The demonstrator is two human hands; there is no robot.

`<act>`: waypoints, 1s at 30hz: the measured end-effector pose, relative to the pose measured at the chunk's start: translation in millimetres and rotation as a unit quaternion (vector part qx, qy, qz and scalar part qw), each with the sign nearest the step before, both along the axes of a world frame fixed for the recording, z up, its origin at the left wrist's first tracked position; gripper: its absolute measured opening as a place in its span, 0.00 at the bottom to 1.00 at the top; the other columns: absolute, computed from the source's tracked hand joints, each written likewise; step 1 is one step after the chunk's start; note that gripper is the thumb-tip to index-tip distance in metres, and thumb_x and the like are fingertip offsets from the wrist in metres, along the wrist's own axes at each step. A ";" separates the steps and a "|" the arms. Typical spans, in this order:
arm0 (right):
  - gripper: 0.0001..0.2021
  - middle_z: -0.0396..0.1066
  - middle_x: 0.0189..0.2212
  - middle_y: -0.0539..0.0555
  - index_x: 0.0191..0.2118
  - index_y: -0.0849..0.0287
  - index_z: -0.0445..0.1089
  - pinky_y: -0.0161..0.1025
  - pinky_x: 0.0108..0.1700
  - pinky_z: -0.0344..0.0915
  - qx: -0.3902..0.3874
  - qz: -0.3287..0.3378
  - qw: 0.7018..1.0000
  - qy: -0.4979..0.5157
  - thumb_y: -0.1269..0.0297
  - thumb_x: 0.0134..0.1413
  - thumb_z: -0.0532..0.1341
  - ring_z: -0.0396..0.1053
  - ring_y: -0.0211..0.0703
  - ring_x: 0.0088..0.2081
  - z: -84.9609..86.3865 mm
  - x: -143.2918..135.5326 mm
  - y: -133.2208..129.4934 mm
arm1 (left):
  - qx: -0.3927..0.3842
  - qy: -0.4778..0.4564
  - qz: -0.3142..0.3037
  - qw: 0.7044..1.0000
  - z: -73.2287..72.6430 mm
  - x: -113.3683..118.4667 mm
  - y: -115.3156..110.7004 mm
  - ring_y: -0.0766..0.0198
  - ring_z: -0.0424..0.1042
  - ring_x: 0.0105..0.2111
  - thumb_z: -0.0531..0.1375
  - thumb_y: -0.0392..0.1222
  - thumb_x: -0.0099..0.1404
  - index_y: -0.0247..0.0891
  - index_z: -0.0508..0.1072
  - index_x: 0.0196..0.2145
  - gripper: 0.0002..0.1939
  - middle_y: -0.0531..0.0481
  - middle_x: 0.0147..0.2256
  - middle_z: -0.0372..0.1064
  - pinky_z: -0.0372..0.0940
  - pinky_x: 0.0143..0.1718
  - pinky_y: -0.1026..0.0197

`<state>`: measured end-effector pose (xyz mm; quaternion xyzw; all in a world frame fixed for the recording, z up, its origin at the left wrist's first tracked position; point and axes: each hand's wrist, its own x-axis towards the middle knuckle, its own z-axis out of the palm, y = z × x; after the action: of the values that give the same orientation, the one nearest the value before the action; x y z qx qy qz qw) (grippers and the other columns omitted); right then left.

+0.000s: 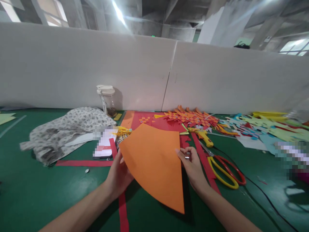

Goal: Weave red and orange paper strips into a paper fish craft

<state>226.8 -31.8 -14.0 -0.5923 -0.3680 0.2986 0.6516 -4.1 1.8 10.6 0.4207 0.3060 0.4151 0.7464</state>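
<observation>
An orange sheet of paper with a curved lower edge is held up over the table between my two hands. My left hand grips its left edge, fingers behind the sheet and partly hidden. At the right edge, my right hand pinches the paper between thumb and fingers; a ring shows on one finger. Red paper strips lie beneath and around the sheet. To the right of my right hand rest scissors with one yellow and one red handle, and a yellow glue gun with a black cord.
Woven orange-and-red paper pieces are piled at the back, with coloured paper scraps to their right. On the left are a patterned cloth, a phone and a lidded jar. A white partition stands behind the green table.
</observation>
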 end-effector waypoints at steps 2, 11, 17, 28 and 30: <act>0.20 0.64 0.28 0.47 0.28 0.54 0.55 0.37 0.33 0.62 0.008 0.012 1.000 0.000 0.54 0.38 0.68 0.65 0.42 0.32 -2.1 0.8 0.0 | 0.000 0.005 -0.003 1.000 -1.4 -1.6 2.4 0.48 0.65 0.53 0.44 0.69 0.60 0.43 0.64 0.52 0.34 0.45 0.52 0.67 0.65 0.47 0.49; 0.20 0.62 0.28 0.44 0.29 0.53 0.53 0.39 0.36 0.64 0.108 -0.054 0.991 0.056 0.62 0.39 0.68 0.64 0.37 0.29 3.9 -2.2 -4.7 | -0.047 -0.026 -0.193 0.980 0.2 1.0 -10.7 0.48 0.71 0.46 0.64 0.56 0.54 0.42 0.67 0.51 0.29 0.40 0.49 0.69 0.68 0.44 0.49; 0.20 0.66 0.31 0.47 0.30 0.53 0.56 0.38 0.34 0.65 0.091 -0.030 0.995 0.025 0.64 0.36 0.69 0.67 0.40 0.32 6.6 -7.4 -6.9 | -0.104 0.054 -0.096 0.989 0.9 6.0 -13.8 0.50 0.71 0.46 0.65 0.38 0.54 0.35 0.67 0.49 0.24 0.38 0.48 0.70 0.67 0.45 0.51; 0.20 0.75 0.41 0.54 0.29 0.53 0.54 0.51 0.52 0.61 0.129 -0.024 0.985 0.110 0.67 0.38 0.69 0.68 0.49 0.50 12.2 4.7 -3.6 | -0.153 -0.021 -0.128 0.980 3.3 6.1 -4.1 0.53 0.70 0.46 0.57 0.33 0.57 0.34 0.69 0.46 0.17 0.41 0.47 0.71 0.68 0.45 0.53; 0.17 0.72 0.44 0.55 0.31 0.53 0.54 0.52 0.55 0.57 0.135 -0.011 0.989 0.056 0.66 0.43 0.67 0.65 0.47 0.53 11.3 0.8 -5.9 | -0.166 -0.013 -0.135 0.977 4.2 4.8 -4.0 0.52 0.70 0.45 0.57 0.31 0.57 0.34 0.68 0.48 0.19 0.41 0.46 0.71 0.67 0.45 0.52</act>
<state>227.6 -37.7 -2.6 -0.4848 -0.3614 0.2718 0.7487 0.7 -2.2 14.7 0.3230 0.3016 0.2596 0.8587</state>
